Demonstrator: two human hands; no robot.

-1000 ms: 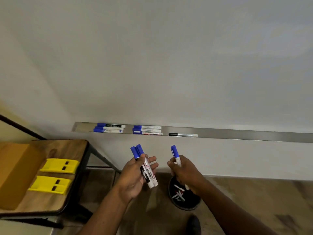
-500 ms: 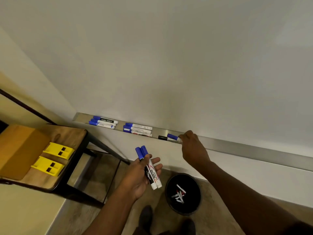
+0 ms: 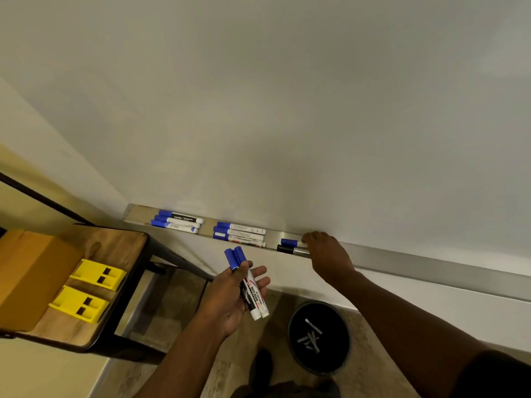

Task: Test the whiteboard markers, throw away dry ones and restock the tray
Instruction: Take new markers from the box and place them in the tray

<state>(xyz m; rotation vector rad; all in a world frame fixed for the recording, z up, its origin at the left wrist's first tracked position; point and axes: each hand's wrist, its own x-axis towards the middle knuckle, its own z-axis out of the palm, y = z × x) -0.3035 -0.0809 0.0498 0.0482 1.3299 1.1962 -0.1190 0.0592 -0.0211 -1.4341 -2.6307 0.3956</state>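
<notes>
Right hand (image 3: 326, 254) pinched a blue-capped white marker (image 3: 290, 242) lying lengthwise on the long metal tray (image 3: 402, 255), while left hand (image 3: 234, 294), lower and nearer the body, gripped two blue-capped markers (image 3: 247, 285) upright.

The metal tray (image 3: 402, 261) is filled on its left part by three blue-capped markers (image 3: 178, 221), then a small bare gap, then three more markers (image 3: 240, 233). Past another short gap, a blue-capped marker (image 3: 290, 242) and a black-capped marker (image 3: 287, 249) are lain, and that spot is blocked by the right hand (image 3: 326, 255). To the right of that hand the tray is left bare. Below, floor room is taken by the black bin (image 3: 319, 337) and the wooden bench (image 3: 115, 245).
</notes>
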